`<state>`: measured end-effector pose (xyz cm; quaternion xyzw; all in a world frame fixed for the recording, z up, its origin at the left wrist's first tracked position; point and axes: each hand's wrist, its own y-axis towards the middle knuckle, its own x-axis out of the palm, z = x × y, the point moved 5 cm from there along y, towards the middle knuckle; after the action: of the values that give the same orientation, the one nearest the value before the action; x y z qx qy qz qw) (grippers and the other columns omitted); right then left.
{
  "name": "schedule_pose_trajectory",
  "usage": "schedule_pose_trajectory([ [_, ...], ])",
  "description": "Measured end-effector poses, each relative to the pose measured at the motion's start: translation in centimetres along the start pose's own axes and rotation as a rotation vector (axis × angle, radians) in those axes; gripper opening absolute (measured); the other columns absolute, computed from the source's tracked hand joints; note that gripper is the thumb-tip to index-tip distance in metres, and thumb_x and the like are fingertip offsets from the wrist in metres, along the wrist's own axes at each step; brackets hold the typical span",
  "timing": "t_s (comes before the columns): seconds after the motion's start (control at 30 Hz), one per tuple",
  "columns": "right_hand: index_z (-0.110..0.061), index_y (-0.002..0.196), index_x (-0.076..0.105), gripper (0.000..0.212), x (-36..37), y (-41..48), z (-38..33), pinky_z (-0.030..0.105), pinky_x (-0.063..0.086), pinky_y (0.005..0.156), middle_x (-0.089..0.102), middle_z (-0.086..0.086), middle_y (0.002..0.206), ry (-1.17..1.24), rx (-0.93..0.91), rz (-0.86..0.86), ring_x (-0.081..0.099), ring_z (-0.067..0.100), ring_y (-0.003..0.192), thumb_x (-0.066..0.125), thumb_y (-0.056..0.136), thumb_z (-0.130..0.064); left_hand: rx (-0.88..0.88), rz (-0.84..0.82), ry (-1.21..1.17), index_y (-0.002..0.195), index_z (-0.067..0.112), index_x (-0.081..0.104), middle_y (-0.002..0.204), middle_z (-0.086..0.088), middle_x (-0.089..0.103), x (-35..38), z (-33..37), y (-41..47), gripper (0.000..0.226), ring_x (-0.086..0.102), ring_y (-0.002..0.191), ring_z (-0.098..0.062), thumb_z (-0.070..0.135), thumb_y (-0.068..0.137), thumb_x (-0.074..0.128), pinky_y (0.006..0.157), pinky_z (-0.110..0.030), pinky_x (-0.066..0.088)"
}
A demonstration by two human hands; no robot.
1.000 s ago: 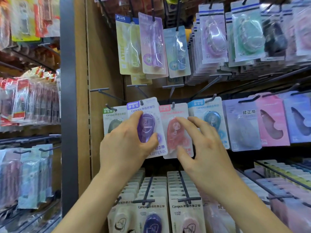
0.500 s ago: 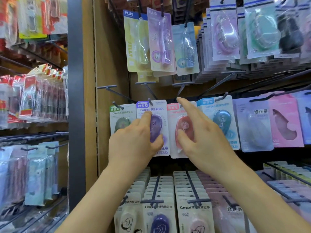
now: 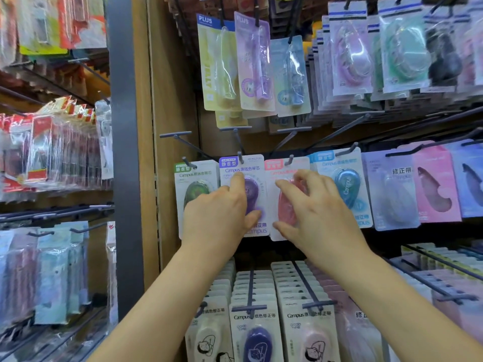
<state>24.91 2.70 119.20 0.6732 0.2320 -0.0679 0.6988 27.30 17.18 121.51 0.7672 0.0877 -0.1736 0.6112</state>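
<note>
On the purple pack, a purple tab and a dark purple oval are being displayed against white card. On the pink pack, a pink tab and a coral-red oval are being displayed. A green tab and a dark green oval are being carried by the green pack, a sky-blue tab and a blue oval by the blue pack. A lilac card and a rose-pink card are being shown. A pale yellow packet, a lavender packet and a light blue packet are being shown. Tan is being shown by the wooden panel, grey by the post.
</note>
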Motion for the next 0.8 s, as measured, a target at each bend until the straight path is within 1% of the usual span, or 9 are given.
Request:
schedule_pose_trajectory([
  [0.07, -0.023, 0.134, 0.053, 0.070, 0.2, -0.1, -0.1, 0.047, 0.055, 0.083, 0.044, 0.008, 0.136, 0.003, 0.011, 0.004, 0.034, 0.026, 0.125, 0.082, 0.072, -0.039, 0.014, -0.004, -0.008, 0.145, 0.024, 0.025, 0.118, 0.001, 0.065, -0.1, -0.3, -0.2, 0.073, 0.066, 0.100, -0.025, 0.067, 0.090, 0.045, 0.065, -0.030, 0.037],
  [0.3, -0.031, 0.143, 0.040, 0.064, -1.3, -2.1, 0.0, 0.044, 0.045, 0.099, 0.039, 0.007, 0.146, 0.054, 0.036, 0.035, 0.035, 0.028, 0.133, 0.063, 0.085, -0.044, -0.052, -0.062, -0.148, 0.154, 0.030, 0.003, 0.111, 0.004, 0.067, -1.3, -0.5, -2.2, 0.083, 0.067, 0.095, -0.025, 0.069, 0.091, 0.041, 0.062, -0.030, 0.035],
  [0.33, -0.030, 0.143, 0.041, 0.061, -2.0, -2.6, 0.1, 0.044, 0.045, 0.098, 0.041, 0.006, 0.144, 0.070, 0.037, 0.049, 0.037, 0.028, 0.132, 0.062, 0.086, -0.041, -0.061, -0.025, -0.163, 0.154, 0.031, 0.007, 0.105, 0.004, 0.068, -1.8, -0.5, -2.6, 0.081, 0.068, 0.088, -0.025, 0.067, 0.091, 0.042, 0.060, -0.029, 0.035],
  [0.4, -0.028, 0.139, 0.048, 0.052, -3.5, -3.6, 0.5, 0.040, 0.046, 0.092, 0.050, 0.003, 0.135, 0.109, 0.022, 0.093, 0.046, 0.025, 0.123, 0.061, 0.088, -0.034, -0.016, 0.113, -0.203, 0.144, 0.029, 0.040, 0.082, 0.002, 0.070, -2.9, -0.2, -3.5, 0.064, 0.067, 0.066, -0.028, 0.058, 0.089, 0.055, 0.052, -0.028, 0.032],
  [0.47, -0.025, 0.130, 0.057, 0.043, -5.3, -4.8, 1.3, 0.029, 0.045, 0.084, 0.058, -0.003, 0.123, 0.142, 0.017, 0.130, 0.053, 0.019, 0.110, 0.058, 0.088, -0.032, 0.061, 0.242, -0.330, 0.113, 0.023, 0.067, 0.063, 0.002, 0.063, -3.3, 0.5, -4.6, 0.033, 0.060, 0.050, -0.030, 0.042, 0.086, 0.064, 0.045, -0.027, 0.033],
  [0.5, -0.024, 0.126, 0.060, 0.040, -6.3, -5.4, 1.8, 0.027, 0.046, 0.082, 0.060, -0.005, 0.116, 0.168, 0.015, 0.136, 0.056, 0.015, 0.103, 0.057, 0.087, -0.032, 0.099, 0.274, -0.403, 0.101, 0.022, 0.071, 0.061, 0.002, 0.061, -3.5, 1.1, -5.2, 0.022, 0.059, 0.050, -0.030, 0.036, 0.087, 0.063, 0.042, -0.028, 0.038],
  [0.57, -0.024, 0.117, 0.065, 0.033, -8.1, -7.2, 2.8, 0.028, 0.052, 0.075, 0.064, -0.011, 0.102, 0.262, 0.024, 0.110, 0.059, 0.006, 0.089, 0.057, 0.086, -0.031, 0.157, 0.266, -0.527, 0.090, 0.020, 0.072, 0.065, 0.003, 0.063, -3.8, 2.5, -6.5, 0.022, 0.061, 0.054, -0.028, 0.033, 0.089, 0.054, 0.043, -0.034, 0.047],
  [0.67, -0.027, 0.104, 0.071, 0.022, -10.7, -10.7, 4.6, 0.016, 0.049, 0.065, 0.066, -0.015, 0.082, 0.386, 0.062, 0.040, 0.062, 0.005, 0.077, 0.060, 0.084, -0.028, 0.242, 0.157, -0.712, 0.099, 0.019, 0.072, 0.081, 0.003, 0.069, -4.3, 5.4, -8.7, 0.025, 0.064, 0.068, -0.023, 0.028, 0.091, 0.050, 0.056, -0.036, 0.053],
  [0.8, -0.032, 0.090, 0.070, 0.011, -13.1, -16.8, 8.1, 0.012, 0.046, 0.060, 0.068, -0.010, 0.075, 0.423, 0.179, -0.091, 0.064, 0.006, 0.069, 0.063, 0.083, -0.029, 0.363, -0.017, -0.890, 0.104, 0.019, 0.070, 0.082, 0.007, 0.058, -4.4, 11.2, -13.2, 0.023, 0.052, 0.069, -0.012, 0.015, 0.092, 0.051, 0.058, -0.024, 0.039],
])
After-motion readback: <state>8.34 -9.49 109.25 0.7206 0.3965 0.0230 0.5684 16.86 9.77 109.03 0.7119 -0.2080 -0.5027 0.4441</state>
